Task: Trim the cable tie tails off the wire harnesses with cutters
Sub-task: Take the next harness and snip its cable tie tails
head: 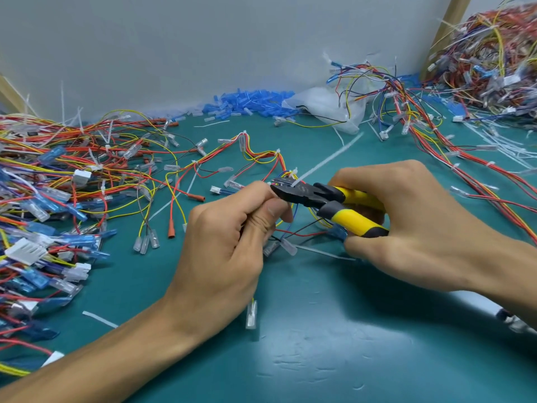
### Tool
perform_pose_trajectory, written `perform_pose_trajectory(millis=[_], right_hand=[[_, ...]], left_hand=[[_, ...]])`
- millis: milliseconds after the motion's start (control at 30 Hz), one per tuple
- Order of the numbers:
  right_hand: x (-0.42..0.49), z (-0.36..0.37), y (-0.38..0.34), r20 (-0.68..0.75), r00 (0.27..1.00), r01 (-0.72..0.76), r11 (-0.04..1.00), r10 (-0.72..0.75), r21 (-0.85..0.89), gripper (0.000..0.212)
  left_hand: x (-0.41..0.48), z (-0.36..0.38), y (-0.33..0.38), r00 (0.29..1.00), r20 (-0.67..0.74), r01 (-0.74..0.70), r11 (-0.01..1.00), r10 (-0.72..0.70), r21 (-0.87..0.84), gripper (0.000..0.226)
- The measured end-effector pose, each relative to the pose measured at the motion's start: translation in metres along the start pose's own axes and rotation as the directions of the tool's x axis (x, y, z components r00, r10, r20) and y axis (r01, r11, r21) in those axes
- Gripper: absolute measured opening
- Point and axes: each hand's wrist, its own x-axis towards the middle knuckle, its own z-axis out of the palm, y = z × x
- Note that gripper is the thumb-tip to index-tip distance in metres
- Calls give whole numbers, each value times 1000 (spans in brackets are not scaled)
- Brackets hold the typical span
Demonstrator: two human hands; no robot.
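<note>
Left hand (229,239) is pinching the limp, light wire harness (270,161) near the tie; right hand (418,219) is gripping cutters (322,199) at the stiff tail (328,158).

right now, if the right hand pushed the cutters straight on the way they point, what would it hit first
The cable tie tail, sitting at the nose of the cutters in the right hand; just beyond, the left hand's fingertips pinching the wire harness, though depth is unclear.
</note>
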Motion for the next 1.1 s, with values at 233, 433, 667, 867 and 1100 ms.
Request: perform_pose_trajectory(millis=[233, 433, 667, 867, 1100], right_hand=[[-1, -3, -1, 2, 1000, 7, 998, -7, 61, 21], [-1, -1, 0, -27, 1000, 15, 1000, -15, 14, 17], [-1, -2, -4, -19, 995, 95, 995, -94, 33, 24], [-1, 1, -6, -5, 997, 81, 996, -81, 32, 27], [-3, 1, -8, -37, 997, 63, 998, -63, -16, 30]], left_hand=[[1, 0, 2, 999, 30, 48, 995, -45, -90, 25], [-1, 0, 4, 997, 40, 68, 995, -65, -76, 30], [-1, -3, 7, 1000, 6, -5, 1000, 5, -4, 34], [0, -3, 8, 1000, 17, 0, 1000, 1, -14, 38], [1, -3, 8, 1000, 29, 5, 1000, -5, -18, 39]])
